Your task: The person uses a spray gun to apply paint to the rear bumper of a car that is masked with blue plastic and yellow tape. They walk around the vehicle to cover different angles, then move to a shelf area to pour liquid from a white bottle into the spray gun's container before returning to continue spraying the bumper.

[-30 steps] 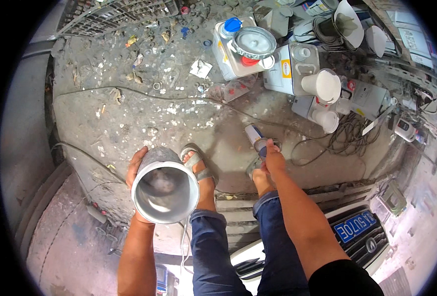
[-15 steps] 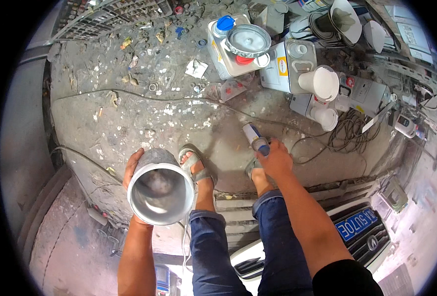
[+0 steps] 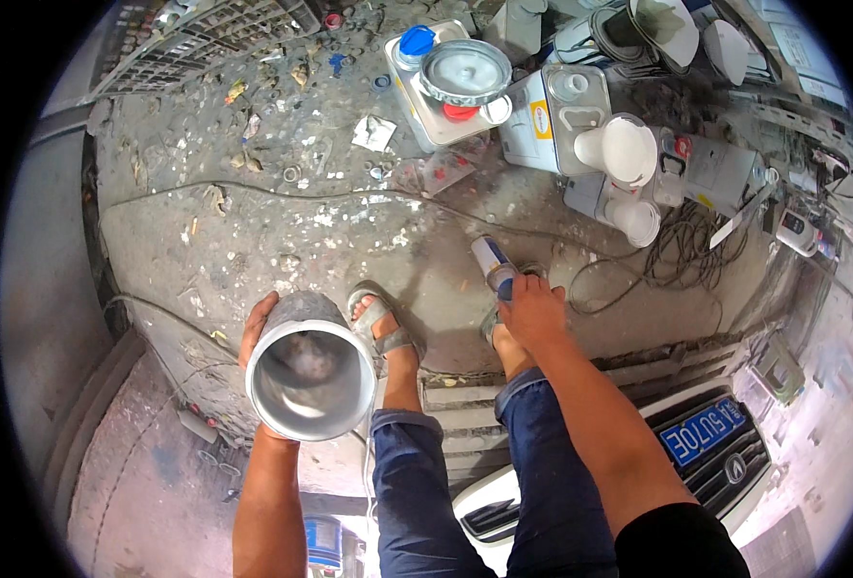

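Note:
My left hand grips a grey cylindrical container from the side and underneath. Its wide rim faces up, showing a pale, shiny inside with a cloudy patch at the bottom. My right hand is closed round a slim cylinder with a white and dark blue body, held over my right foot, its far end pointing away from me. My sandaled left foot is just right of the container, on the stained floor.
Paint tins with lids and white cups crowd the back right, near a coiled hose. A plastic crate lies top left. A cable crosses the littered floor. Below right is a white car's front.
My right hand has turned over the cylinder, covering more of its near end. The container in my left hand has shifted slightly left, and the view has moved a little.

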Tool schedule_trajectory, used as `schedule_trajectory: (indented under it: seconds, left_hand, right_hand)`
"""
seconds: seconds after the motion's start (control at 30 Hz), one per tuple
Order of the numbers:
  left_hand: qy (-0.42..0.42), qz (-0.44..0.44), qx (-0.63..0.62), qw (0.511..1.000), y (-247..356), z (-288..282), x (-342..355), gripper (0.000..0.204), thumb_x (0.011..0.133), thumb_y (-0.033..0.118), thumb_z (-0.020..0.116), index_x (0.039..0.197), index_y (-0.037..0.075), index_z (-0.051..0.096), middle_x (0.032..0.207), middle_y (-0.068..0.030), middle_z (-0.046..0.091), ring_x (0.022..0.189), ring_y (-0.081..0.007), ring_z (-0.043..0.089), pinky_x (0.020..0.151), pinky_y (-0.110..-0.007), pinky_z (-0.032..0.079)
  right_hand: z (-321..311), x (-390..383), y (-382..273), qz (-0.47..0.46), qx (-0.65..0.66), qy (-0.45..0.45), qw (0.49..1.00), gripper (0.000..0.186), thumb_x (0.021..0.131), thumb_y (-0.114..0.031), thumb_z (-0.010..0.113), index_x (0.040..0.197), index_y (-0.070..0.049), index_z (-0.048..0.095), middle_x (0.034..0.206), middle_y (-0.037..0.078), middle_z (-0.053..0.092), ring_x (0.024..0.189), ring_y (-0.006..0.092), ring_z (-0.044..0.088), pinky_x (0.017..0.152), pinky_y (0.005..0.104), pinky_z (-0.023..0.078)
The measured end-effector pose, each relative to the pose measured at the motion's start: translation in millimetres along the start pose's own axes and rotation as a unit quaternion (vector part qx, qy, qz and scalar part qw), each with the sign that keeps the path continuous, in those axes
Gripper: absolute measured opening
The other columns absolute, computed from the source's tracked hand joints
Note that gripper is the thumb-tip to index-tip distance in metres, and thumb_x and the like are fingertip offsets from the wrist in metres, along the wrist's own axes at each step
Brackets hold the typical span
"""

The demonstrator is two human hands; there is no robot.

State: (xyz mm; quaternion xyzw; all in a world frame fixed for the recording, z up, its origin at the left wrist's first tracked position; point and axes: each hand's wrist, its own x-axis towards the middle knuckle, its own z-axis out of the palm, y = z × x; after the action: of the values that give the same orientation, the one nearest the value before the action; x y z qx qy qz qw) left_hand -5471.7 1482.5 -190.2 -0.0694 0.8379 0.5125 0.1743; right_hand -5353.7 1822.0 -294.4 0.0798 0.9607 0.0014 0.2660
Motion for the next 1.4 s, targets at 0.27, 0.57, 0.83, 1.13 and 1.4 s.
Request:
schedule_trajectory:
  seconds: [0.27,0.57,0.83,1.13,1.4]
  left_hand:
    - [0.007,0.015,0.015,1.0,26,19,5,0.058,0.068,0.012,0.072,0.121,-0.002,0.051,0.114,-0.0121,0.056,0.101,-0.0194,0.057,0.088,-0.03,0.046]
    - [-0.011,0.049,0.074,0.996,37,27,12,0.059,0.068,0.013,0.071,0.121,-0.002,0.05,0.109,-0.0113,0.058,0.097,-0.018,0.058,0.086,-0.029,0.047]
    - [-0.029,0.038,0.072,0.996,30,38,9,0.057,0.07,0.01,0.068,0.123,-0.001,0.049,0.115,-0.0115,0.056,0.102,-0.0197,0.056,0.091,-0.031,0.046]
    - [-0.087,0.083,0.052,0.991,56,52,-14,0.091,0.053,0.007,0.082,0.132,0.003,0.038,0.128,-0.0097,0.045,0.11,-0.0208,0.05,0.094,-0.031,0.041]
    - [-0.136,0.057,0.008,0.989,78,83,-19,0.106,0.044,0.016,0.088,0.133,0.002,0.032,0.125,-0.0145,0.044,0.113,-0.0252,0.049,0.096,-0.034,0.04]
  right_hand:
    - [3,5,0,0.224,0.184,-0.314,0.904,0.06,0.079,-0.051,0.06,0.114,-0.003,0.057,0.102,0.017,0.063,0.097,0.034,0.06,0.084,0.0495,0.044]
    - [32,-17,1,0.2,0.164,-0.155,0.954,0.086,0.071,-0.041,0.071,0.136,-0.005,0.028,0.133,0.016,0.038,0.123,0.0337,0.038,0.098,0.0459,0.035]
    - [32,-24,20,0.17,0.255,0.001,0.952,0.063,0.065,-0.033,0.074,0.115,-0.003,0.049,0.11,0.018,0.051,0.107,0.0348,0.049,0.088,0.0456,0.042]
    - [-176,-119,133,0.243,0.404,0.018,0.882,0.062,0.065,-0.031,0.074,0.111,0.004,0.05,0.101,0.021,0.057,0.094,0.0345,0.056,0.083,0.0423,0.044]
    - [-273,-29,238,0.224,0.273,0.228,0.907,0.064,0.067,-0.03,0.073,0.114,0.006,0.049,0.108,0.025,0.054,0.101,0.0389,0.053,0.089,0.0432,0.042]
